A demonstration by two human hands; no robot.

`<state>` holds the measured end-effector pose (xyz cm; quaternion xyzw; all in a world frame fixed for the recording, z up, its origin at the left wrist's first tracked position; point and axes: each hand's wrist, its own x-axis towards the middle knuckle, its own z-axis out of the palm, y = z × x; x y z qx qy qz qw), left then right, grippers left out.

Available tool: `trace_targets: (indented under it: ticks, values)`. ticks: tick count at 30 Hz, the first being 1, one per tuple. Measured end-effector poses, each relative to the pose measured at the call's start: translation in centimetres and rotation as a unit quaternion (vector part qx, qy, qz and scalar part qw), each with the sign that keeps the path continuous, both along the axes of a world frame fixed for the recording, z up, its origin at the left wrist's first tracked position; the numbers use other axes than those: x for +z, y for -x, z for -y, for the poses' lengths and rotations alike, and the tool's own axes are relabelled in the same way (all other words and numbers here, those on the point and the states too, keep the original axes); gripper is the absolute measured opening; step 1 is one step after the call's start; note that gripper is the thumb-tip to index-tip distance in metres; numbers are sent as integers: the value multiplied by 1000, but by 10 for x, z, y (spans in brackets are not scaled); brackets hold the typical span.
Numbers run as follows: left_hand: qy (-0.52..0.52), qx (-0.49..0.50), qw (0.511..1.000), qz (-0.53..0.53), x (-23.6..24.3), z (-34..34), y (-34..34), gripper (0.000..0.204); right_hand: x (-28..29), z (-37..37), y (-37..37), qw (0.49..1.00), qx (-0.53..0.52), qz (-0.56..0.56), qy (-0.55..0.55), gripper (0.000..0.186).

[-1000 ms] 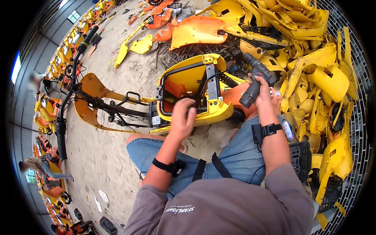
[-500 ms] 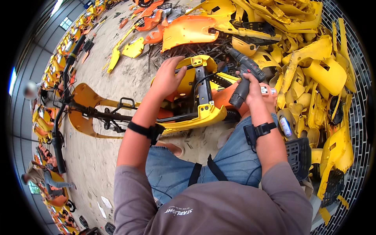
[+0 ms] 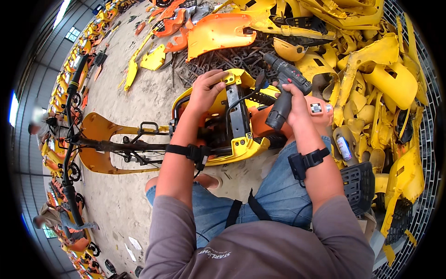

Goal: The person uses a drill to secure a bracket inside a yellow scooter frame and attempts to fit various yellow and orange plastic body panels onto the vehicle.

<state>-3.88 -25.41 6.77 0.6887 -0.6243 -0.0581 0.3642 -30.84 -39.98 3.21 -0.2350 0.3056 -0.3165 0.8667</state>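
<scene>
A yellow plastic scooter body shell (image 3: 241,146) with a black inner frame rests across my knees. My left hand (image 3: 207,88) grips the shell's far rim, fingers curled over the edge. My right hand (image 3: 296,103) holds a dark cordless drill (image 3: 283,88) by its handle, the chuck pointing left toward the top of the black frame. An orange panel (image 3: 316,109) lies under the drill hand. Both wrists wear black straps.
A stripped bike frame with an orange-yellow panel (image 3: 100,144) lies on the sandy floor to my left. Piled yellow plastic covers (image 3: 381,74) fill the right side; orange covers (image 3: 218,30) lie ahead. A black crate (image 3: 357,186) and a spray can (image 3: 343,148) sit by my right knee. Another person crouches at lower left.
My left hand moved up from inside the shell to its far rim. The drill swung from pointing down to level at the shell's top, and the shell tilted closer to me.
</scene>
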Motion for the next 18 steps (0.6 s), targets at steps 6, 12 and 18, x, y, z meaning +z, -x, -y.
trace_targets:
  ticks: [6, 12, 18]
  values:
    - [7, 26, 999, 33, -2, 1, 2, 35, 3, -5, -17, 1000, 26, 5, 5, 39]
    - [11, 40, 999, 28, -5, 5, 5, 34, 5, -9, -20, 1000, 29, -9, 8, 39]
    - [-26, 28, 999, -14, 1, 2, 3, 35, 5, -15, -14, 999, 36, -7, -14, 35]
